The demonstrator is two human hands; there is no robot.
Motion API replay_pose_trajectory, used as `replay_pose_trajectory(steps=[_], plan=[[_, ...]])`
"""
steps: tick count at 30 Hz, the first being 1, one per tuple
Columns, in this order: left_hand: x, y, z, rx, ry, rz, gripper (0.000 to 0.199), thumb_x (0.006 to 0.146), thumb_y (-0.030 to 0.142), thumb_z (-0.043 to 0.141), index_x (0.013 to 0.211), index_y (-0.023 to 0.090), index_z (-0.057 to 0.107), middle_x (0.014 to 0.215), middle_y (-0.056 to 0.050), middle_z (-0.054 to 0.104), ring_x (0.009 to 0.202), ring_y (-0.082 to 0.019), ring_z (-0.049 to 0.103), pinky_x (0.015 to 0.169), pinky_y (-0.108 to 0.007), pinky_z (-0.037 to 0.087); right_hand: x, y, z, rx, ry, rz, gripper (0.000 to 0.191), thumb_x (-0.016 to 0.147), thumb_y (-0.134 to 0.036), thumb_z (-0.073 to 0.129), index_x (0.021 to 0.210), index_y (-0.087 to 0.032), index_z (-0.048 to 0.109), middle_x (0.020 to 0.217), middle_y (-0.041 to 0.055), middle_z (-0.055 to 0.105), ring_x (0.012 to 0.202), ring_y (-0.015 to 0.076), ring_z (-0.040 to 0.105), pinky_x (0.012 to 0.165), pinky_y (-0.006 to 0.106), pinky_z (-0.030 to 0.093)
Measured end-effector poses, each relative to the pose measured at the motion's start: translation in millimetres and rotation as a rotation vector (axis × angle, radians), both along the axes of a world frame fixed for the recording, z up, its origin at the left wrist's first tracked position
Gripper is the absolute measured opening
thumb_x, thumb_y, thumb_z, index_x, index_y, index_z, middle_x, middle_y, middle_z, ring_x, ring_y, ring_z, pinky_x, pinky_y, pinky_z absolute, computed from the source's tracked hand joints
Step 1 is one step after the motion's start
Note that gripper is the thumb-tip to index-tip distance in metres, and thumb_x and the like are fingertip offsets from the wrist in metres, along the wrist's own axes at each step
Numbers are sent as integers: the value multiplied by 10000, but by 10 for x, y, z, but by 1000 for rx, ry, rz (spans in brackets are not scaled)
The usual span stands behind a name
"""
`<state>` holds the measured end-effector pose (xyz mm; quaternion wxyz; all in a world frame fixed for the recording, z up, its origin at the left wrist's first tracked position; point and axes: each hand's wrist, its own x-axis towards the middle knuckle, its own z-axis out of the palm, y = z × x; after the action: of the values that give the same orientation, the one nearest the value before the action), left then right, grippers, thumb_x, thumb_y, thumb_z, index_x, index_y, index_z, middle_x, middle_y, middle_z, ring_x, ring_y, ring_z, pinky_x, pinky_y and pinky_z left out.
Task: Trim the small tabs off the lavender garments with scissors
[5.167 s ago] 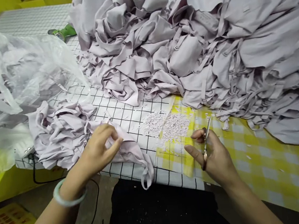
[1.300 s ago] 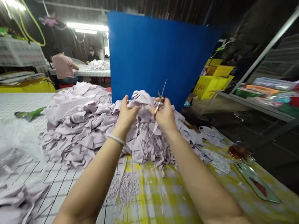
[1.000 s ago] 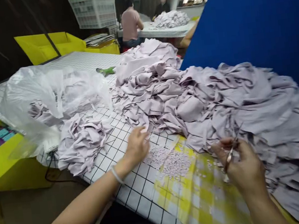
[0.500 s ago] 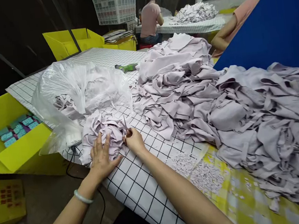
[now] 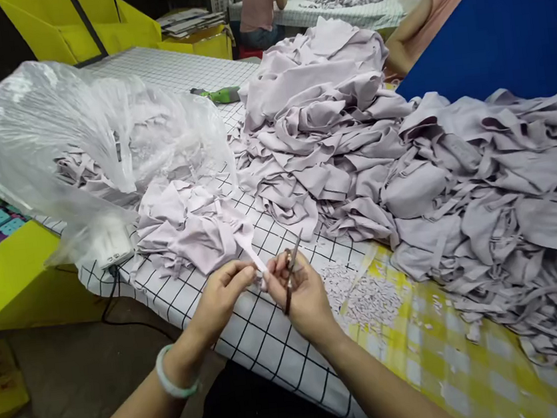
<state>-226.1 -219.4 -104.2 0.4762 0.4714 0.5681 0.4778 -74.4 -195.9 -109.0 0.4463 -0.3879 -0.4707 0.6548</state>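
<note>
My left hand [image 5: 225, 294] is closed, pinching the end of a narrow pale lilac fabric strap [image 5: 251, 249] near the table's front edge. Just to its right, my right hand [image 5: 306, 300] grips a small pair of scissors [image 5: 295, 247], dark-handled, with the blades pointing up and away. Thumb and fingertips of that hand also meet at the strap end, so both hands almost touch. The strap runs back to a crumpled lilac garment piece [image 5: 195, 228] lying on the grid-patterned tablecloth [image 5: 254, 346]. What exactly sits between the fingertips is too small to make out.
A clear plastic bag [image 5: 52, 121] of fabric lies at left, near a white power strip [image 5: 113, 244]. Large lilac fabric heaps [image 5: 330, 129] cover the right. Small scraps [image 5: 369, 296] lie at front right. Yellow boxes [image 5: 9, 273] stand left; co-workers sit beyond.
My left hand has left the fabric pile and come right to pinch the strap. The right hand has drawn back toward me with the scissors. The view has tilted down.
</note>
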Motion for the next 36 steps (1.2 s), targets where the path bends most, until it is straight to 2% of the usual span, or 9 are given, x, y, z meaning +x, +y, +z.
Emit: replay_pose_trajectory(steps=[4,9,12,15,19,25,30,33,36], plan=[[94,64,120,-126,-459,81,328,822,373,746,1024,125,674,812,-37,638,644,-97,580,579,-211,494,14,-258,-62,67,-45,114,253,829,-243,699,830,-243,445,816,-31,512,731,130,557,730,291,507],[-81,225,901,13,-59,-163,234,877,349,714,818,124,695,628,20,520,442,-35,381,370,-166,269,93,231,203,361,-47,-51,279,824,-288,726,955,-264,480,1107,31,601,1013,193,597,865,346,497],[-53,110,1103,-15,80,-352,303,924,380,650,770,124,700,545,28,470,428,-56,386,379,-188,271,141,564,386,523,-58,102,380,729,-342,798,1009,-259,554,1119,36,608,1015,214,588,856,342,490],[1,-71,907,-118,-74,-344,291,907,393,649,874,121,748,614,-2,551,449,-51,374,400,-195,229,190,587,327,390,-65,119,318,688,-321,798,888,-235,565,811,-24,559,728,153,536,665,276,449],[47,-248,591,-182,-327,-211,267,879,376,665,903,134,774,637,2,539,470,-43,345,437,-203,216,249,230,42,215,-57,-87,282,668,-256,775,835,-222,551,774,-37,548,668,123,499,616,241,409],[76,-259,623,-266,-410,-295,277,883,373,669,787,134,771,549,50,332,477,-52,245,423,-182,200,193,-333,-168,95,5,-24,206,777,-281,755,806,-211,564,788,-15,580,736,139,551,728,267,459],[41,-169,658,87,-329,-1,188,848,234,699,686,147,740,975,-90,633,815,-132,565,667,-208,523,-161,-590,-189,-89,95,-23,312,745,-414,777,791,-218,540,715,-24,553,612,124,472,600,269,419],[123,-76,615,156,-453,154,198,874,225,642,700,152,702,962,-66,620,635,-74,490,553,-188,488,-174,-616,-147,-110,104,55,352,743,-485,758,791,-223,528,702,-29,530,612,129,466,603,279,432],[363,-38,450,224,-339,165,232,922,241,594,724,153,679,879,-34,561,505,-40,357,424,-190,356,239,-549,-78,103,-156,31,371,765,-538,736,893,-216,601,875,33,599,817,200,563,777,357,489]])
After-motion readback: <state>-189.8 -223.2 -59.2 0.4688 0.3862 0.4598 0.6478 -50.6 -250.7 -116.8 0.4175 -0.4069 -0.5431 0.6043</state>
